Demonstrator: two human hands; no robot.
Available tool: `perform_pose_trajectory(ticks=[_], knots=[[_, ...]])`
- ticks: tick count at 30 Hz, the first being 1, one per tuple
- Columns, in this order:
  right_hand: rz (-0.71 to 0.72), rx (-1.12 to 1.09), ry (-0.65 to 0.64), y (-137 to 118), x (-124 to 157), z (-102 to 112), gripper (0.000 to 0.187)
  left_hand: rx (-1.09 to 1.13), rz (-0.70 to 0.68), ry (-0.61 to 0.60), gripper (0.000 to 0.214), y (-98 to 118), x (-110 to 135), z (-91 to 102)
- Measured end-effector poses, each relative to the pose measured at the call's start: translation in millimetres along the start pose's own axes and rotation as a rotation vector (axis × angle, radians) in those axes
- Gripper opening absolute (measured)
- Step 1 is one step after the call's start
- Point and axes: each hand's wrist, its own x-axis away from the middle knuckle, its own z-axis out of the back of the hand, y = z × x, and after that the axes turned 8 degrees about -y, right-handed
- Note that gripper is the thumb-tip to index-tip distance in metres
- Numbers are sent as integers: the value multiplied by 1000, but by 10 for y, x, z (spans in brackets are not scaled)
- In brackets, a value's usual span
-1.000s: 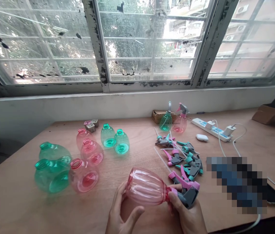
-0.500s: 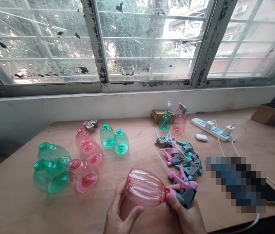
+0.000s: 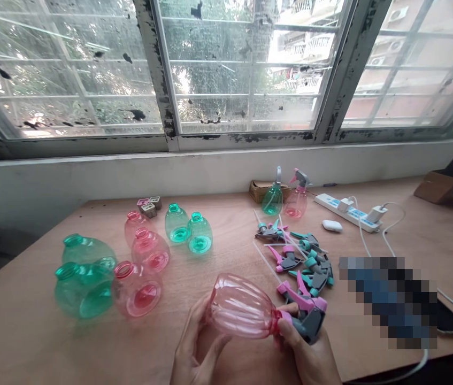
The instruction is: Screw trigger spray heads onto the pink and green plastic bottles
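Note:
A clear pink spray bottle (image 3: 242, 307) lies sideways in the air above the front of the table, its base to the left. My left hand (image 3: 194, 342) cups the base end, with the thumb under the bottle. At the neck, my right hand (image 3: 310, 355) pinches the pink collar of a grey and pink trigger sprayer (image 3: 313, 321). The sprayer's collar sits at the bottle's mouth; whether it is threaded on I cannot tell. Just beyond, several loose trigger sprayers (image 3: 288, 259) with white tubes lie in a pile.
Open green bottles (image 3: 84, 291) and pink bottles (image 3: 138, 291) stand on the left. At the back are two bottles with sprayers, one green (image 3: 272, 200), one pink (image 3: 296, 202). A power strip (image 3: 346, 213), white case (image 3: 332, 226) and blurred-out device (image 3: 390, 302) lie on the right.
My left thumb has moved inward, under the bottle. The bottle's base end has risen slightly, while my right hand stays at the collar almost unmoved.

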Motion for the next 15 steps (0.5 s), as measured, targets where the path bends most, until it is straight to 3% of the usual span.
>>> perform_pose_trajectory(ticks=[4, 6, 9, 15], knots=[[-1, 110, 30, -102, 64, -77, 36, 148, 40, 29, 78, 20, 36, -29], [10, 143, 37, -125, 79, -93, 36, 194, 63, 80, 71, 36, 38, -24], [8, 114, 52, -100, 58, -70, 36, 74, 51, 60, 57, 50, 18, 1], [-23, -69, 20, -53, 22, -50, 36, 5, 51, 27, 59, 27, 19, -29]])
